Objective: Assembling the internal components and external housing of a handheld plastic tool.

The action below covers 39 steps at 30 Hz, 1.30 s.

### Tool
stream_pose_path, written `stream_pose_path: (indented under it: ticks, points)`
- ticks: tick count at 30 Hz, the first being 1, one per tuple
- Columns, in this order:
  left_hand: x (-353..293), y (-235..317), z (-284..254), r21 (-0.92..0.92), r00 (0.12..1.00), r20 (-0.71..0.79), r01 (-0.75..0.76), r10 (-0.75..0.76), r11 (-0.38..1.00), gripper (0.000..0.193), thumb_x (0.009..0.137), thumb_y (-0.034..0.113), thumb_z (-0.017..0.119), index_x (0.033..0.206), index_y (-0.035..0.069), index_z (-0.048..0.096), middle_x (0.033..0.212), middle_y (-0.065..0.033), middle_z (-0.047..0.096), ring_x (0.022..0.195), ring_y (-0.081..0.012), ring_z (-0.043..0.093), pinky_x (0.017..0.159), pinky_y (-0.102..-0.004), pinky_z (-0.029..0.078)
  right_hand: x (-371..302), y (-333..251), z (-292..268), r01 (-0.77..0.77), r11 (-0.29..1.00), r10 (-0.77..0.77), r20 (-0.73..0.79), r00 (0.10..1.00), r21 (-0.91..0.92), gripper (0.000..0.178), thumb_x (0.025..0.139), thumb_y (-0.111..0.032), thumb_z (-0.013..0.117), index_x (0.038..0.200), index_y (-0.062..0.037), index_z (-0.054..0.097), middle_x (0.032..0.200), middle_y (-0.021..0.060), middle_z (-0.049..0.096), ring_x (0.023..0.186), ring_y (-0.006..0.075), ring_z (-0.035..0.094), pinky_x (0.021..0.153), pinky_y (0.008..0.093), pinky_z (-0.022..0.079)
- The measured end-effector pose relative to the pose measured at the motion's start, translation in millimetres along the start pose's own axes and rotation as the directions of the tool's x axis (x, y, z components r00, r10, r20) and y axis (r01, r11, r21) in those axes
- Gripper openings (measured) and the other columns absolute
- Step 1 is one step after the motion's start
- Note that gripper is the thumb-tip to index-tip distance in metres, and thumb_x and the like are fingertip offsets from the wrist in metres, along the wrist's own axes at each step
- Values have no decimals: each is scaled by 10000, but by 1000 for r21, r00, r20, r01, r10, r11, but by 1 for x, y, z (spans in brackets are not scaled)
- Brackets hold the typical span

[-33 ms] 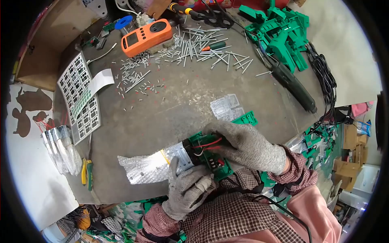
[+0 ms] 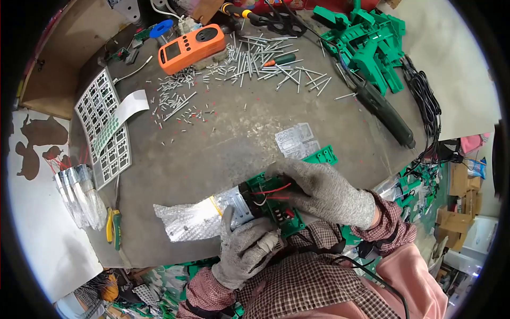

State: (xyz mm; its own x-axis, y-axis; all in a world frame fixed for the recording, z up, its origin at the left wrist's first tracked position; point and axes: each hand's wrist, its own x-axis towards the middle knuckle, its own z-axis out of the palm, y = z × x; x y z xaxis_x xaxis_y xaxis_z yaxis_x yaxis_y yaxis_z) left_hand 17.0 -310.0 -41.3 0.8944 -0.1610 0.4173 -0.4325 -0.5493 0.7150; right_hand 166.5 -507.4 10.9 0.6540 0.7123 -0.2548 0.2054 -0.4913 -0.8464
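A green plastic tool housing (image 2: 291, 228), open on its upper side, lies at the near edge of the bench. Fixed to its left end is a silver cylindrical motor (image 2: 240, 204), with bubble wrap (image 2: 188, 220) and a yellow band around its far left part. My left hand (image 2: 247, 250), in a grey knit glove, grips the motor where it meets the housing, thumb against the metal. From the right, my gloved right hand (image 2: 329, 194) reaches over the housing. Red wires (image 2: 275, 190) run to its curled fingertips, which are partly hidden in shadow.
Loose screws (image 2: 249, 61) spread behind, by an orange meter (image 2: 192, 49). A dark green electric screwdriver (image 2: 385, 114) and green housings (image 2: 374, 48) lie at right. At left are a sticker sheet (image 2: 103, 125), pliers (image 2: 114, 226) and wrapped motors (image 2: 79, 196). Small clear stickers (image 2: 297, 141) sit beyond my right hand.
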Motion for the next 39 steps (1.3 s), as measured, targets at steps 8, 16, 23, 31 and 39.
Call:
stream_pose_path:
  ticks: [8,16,23,31,39]
  points:
    - [2,1,-7,-73,998,63,25,-20,997,520,714,175,891,1197,200,697,1120,-88,736,1015,-280,718,1117,-591,346,-4,4,0,54,997,-54,8,998,53,431,971,-195,704,1351,-51,562,1172,141,673,1083,275,676,932,367,528]
    - [4,-1,-11,-122,997,60,-34,42,992,516,712,154,886,1191,181,696,1118,-98,731,1013,-298,725,999,-539,448,-9,-1,2,14,998,-14,-1,1000,57,449,951,-208,725,1336,-43,562,1172,152,657,1038,295,675,891,378,541]
    - [11,-3,-7,-83,999,17,-38,39,996,473,686,138,878,1127,145,708,1082,-102,721,964,-297,720,897,-491,479,-4,5,3,153,985,-160,-92,983,-80,416,939,-168,692,1315,-34,574,1094,185,653,1043,351,671,897,413,548]
    - [-7,-14,-2,169,996,82,-47,33,984,557,653,254,846,1129,48,644,1137,-150,660,1063,-370,616,1039,-560,398,5,39,-22,17,488,-409,-212,888,-872,131,872,-80,582,991,-50,628,812,120,607,696,269,645,596,384,547]
    - [48,4,-48,358,954,289,-32,-78,933,812,759,223,844,1470,73,480,1395,-199,542,1283,-434,504,1072,-543,406,-137,218,-297,-905,191,58,-916,397,-380,353,840,-116,610,1176,-8,619,1063,202,666,1020,433,682,837,513,566]
